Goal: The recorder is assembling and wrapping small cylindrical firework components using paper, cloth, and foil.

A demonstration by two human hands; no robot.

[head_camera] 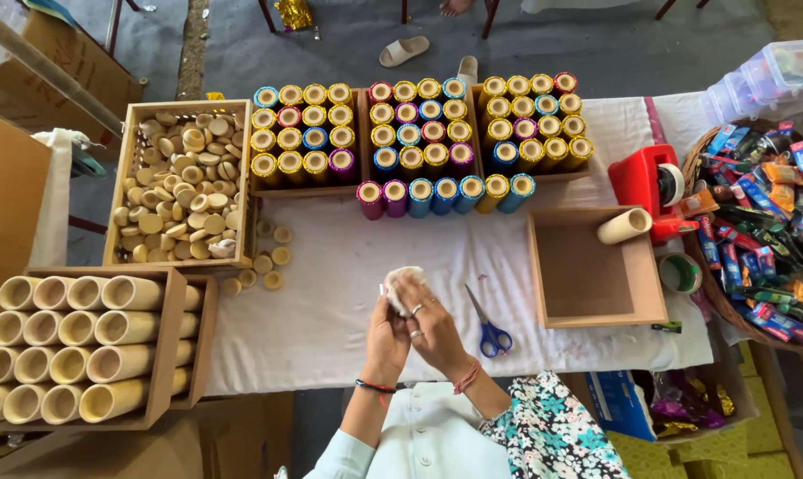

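My left hand [385, 339] and my right hand [437, 326] meet over the white cloth [330, 266] on the table, both closed around a small crumpled white piece of cloth or paper [399, 282]. The right hand wears rings and covers most of it. Blue-handled scissors [490, 330] lie just right of my right hand. Beyond my hands stand rows of glittery coloured tubes [419, 129] in shallow trays.
A wooden box of round discs [181, 182] and a crate of plain cardboard tubes [73, 346] sit at the left. An empty wooden box [596, 306], a plain tube [624, 225], a red tape dispenser [650, 182] and a basket of wrapped packets [765, 231] are at the right.
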